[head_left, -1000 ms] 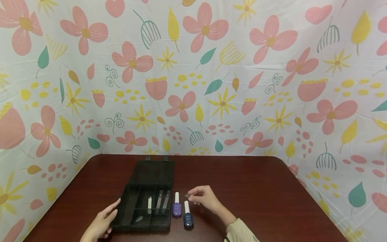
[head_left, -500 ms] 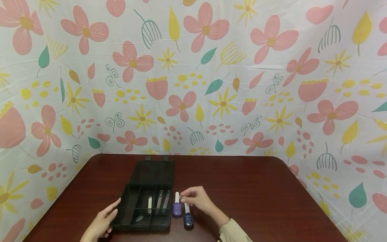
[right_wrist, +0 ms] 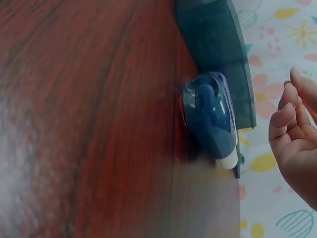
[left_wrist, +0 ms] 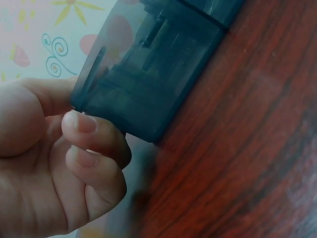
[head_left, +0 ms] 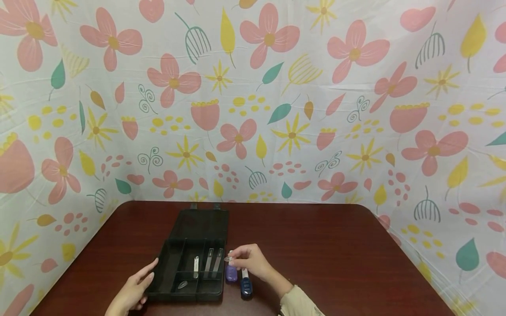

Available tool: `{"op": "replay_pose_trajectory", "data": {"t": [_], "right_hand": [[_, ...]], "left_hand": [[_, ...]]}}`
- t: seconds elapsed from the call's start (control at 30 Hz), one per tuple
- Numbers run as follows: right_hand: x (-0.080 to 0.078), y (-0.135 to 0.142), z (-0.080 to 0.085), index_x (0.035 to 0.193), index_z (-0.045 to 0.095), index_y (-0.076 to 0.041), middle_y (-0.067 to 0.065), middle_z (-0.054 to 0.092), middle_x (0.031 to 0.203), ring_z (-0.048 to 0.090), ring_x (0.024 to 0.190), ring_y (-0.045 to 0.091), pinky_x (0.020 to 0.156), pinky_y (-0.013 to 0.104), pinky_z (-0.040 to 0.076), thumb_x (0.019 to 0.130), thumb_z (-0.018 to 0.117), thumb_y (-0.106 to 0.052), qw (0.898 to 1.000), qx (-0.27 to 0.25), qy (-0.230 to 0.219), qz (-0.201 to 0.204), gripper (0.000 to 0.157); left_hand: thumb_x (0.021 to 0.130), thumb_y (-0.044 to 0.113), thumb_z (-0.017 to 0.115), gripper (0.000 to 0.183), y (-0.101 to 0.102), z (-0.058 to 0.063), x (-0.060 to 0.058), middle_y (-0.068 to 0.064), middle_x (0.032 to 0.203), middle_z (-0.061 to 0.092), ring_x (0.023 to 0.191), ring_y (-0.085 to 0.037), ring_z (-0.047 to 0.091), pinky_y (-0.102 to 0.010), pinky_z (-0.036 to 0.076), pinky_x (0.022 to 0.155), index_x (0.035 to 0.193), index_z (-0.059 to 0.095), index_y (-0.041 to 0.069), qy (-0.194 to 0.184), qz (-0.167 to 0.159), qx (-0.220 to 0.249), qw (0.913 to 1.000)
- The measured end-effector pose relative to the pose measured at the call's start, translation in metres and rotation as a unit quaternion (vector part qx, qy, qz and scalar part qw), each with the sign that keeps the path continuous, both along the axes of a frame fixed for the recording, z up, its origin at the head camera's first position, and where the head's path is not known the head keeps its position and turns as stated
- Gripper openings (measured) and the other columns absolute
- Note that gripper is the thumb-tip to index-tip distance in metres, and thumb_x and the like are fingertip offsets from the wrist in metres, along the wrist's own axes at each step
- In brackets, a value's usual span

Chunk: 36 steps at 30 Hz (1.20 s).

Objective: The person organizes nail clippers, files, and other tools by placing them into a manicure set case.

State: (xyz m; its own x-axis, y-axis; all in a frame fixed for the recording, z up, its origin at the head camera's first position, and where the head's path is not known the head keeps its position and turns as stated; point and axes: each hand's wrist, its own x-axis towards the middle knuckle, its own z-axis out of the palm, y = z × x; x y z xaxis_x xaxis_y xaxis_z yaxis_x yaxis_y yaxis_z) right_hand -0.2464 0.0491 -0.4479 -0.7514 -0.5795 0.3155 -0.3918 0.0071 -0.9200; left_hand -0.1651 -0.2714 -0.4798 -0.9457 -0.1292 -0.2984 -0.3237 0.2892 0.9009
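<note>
My left hand (head_left: 132, 289) grips the left wall of an open dark see-through divided box (head_left: 167, 270); in the left wrist view its curled fingers (left_wrist: 81, 124) meet the box's corner. Between the thumb and fingertips of my right hand (head_left: 253, 262) is a small clear oval piece (head_left: 227, 259), pinched above a purple nail polish bottle (head_left: 231, 274) and close to the box's right wall. A similar clear oval (head_left: 182, 285) lies in a front compartment. Behind it are a nail clipper (head_left: 196, 267) and two slim flat strips (head_left: 212, 261), perhaps nail files.
A dark blue nail polish bottle (head_left: 246, 287) with a white cap stands right of the purple one, under my right wrist. The box's lid (head_left: 199, 224) lies folded back on the brown table (head_left: 316, 245). A flower-print cloth (head_left: 253, 109) hangs behind.
My right hand has moved left with the clear oval piece, from right of the purple bottle to over it. The left hand and the box stay where they were.
</note>
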Motion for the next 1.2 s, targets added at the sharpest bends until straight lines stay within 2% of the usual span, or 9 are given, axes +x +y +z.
{"op": "replay_pose_trajectory", "data": {"t": [0.2,0.37,0.47,0.6,0.7,0.8,0.87,1.1,1.2], "right_hand": [[0.001,-0.005,-0.001,0.089,0.058,0.022,0.035,0.055,0.072,0.053,0.052,0.022,0.044,0.037,0.045,0.076,0.060,0.013,0.999,-0.017,0.023,0.030,0.016],[0.003,-0.011,-0.001,0.091,0.056,0.024,0.035,0.055,0.074,0.051,0.054,0.044,0.047,0.047,0.045,0.078,0.059,0.012,0.999,-0.012,0.024,0.037,0.018],[0.004,-0.014,0.000,0.091,0.057,0.023,0.035,0.055,0.074,0.049,0.054,0.047,0.046,0.047,0.045,0.078,0.060,0.012,0.999,-0.011,0.020,0.037,0.018],[0.005,-0.019,-0.001,0.091,0.058,0.023,0.036,0.055,0.073,0.052,0.046,0.028,0.040,0.045,0.044,0.078,0.060,0.013,0.999,-0.017,-0.006,0.045,0.017],[0.005,-0.024,-0.003,0.093,0.058,0.022,0.034,0.056,0.074,0.051,0.045,0.012,0.035,0.035,0.043,0.078,0.060,0.012,0.997,-0.023,-0.048,0.052,0.018],[0.006,-0.028,-0.004,0.095,0.058,0.022,0.028,0.058,0.075,0.050,0.045,0.007,0.033,0.022,0.041,0.078,0.061,0.010,0.995,-0.020,-0.085,0.051,0.021],[0.008,-0.031,-0.003,0.095,0.057,0.022,0.024,0.059,0.075,0.051,0.044,0.006,0.033,0.019,0.039,0.078,0.061,0.009,0.994,-0.017,-0.097,0.052,0.022],[0.017,-0.041,0.003,0.094,0.058,0.022,0.028,0.059,0.075,0.051,0.043,0.007,0.034,0.019,0.039,0.078,0.060,0.011,0.994,-0.011,-0.096,0.060,0.019],[0.019,-0.047,0.005,0.093,0.059,0.020,0.026,0.060,0.074,0.054,0.042,0.027,0.033,0.026,0.042,0.078,0.060,0.011,0.995,-0.007,-0.088,0.056,0.017]], "left_hand": [[0.096,0.018,0.041,0.047,0.001,0.001,0.001,-0.033,0.121,0.035,0.043,-0.013,0.038,-0.027,0.035,0.041,0.141,0.029,0.009,-0.002,0.003,-0.002,1.0000],[0.096,0.018,0.041,0.047,0.001,0.001,0.001,-0.032,0.121,0.036,0.043,-0.013,0.037,-0.027,0.035,0.041,0.141,0.029,0.009,-0.002,0.003,-0.002,1.0000],[0.096,0.018,0.041,0.047,0.001,0.001,0.000,-0.031,0.121,0.036,0.042,-0.014,0.037,-0.027,0.035,0.041,0.141,0.030,0.009,0.001,0.002,-0.003,1.0000],[0.096,0.018,0.041,0.047,0.001,0.000,0.000,-0.032,0.122,0.036,0.042,-0.014,0.037,-0.028,0.035,0.041,0.141,0.030,0.009,0.004,0.002,-0.004,1.0000],[0.096,0.018,0.041,0.047,0.000,0.000,0.000,-0.032,0.123,0.034,0.042,-0.013,0.037,-0.027,0.034,0.041,0.141,0.029,0.009,0.003,0.001,-0.002,1.0000],[0.096,0.019,0.041,0.047,0.001,0.000,0.000,-0.033,0.124,0.033,0.042,-0.013,0.037,-0.027,0.034,0.041,0.141,0.029,0.009,0.002,-0.001,-0.001,1.0000],[0.096,0.019,0.041,0.047,0.000,0.000,0.000,-0.033,0.124,0.033,0.042,-0.013,0.037,-0.027,0.034,0.041,0.141,0.029,0.009,0.002,-0.001,-0.001,1.0000],[0.096,0.019,0.041,0.047,0.000,0.000,0.001,-0.032,0.123,0.035,0.042,-0.014,0.037,-0.027,0.034,0.041,0.141,0.029,0.010,0.003,-0.001,0.000,1.0000],[0.096,0.019,0.041,0.047,0.000,0.001,0.000,-0.032,0.123,0.035,0.042,-0.014,0.037,-0.028,0.034,0.041,0.141,0.029,0.010,0.003,-0.002,-0.002,1.0000]]}}
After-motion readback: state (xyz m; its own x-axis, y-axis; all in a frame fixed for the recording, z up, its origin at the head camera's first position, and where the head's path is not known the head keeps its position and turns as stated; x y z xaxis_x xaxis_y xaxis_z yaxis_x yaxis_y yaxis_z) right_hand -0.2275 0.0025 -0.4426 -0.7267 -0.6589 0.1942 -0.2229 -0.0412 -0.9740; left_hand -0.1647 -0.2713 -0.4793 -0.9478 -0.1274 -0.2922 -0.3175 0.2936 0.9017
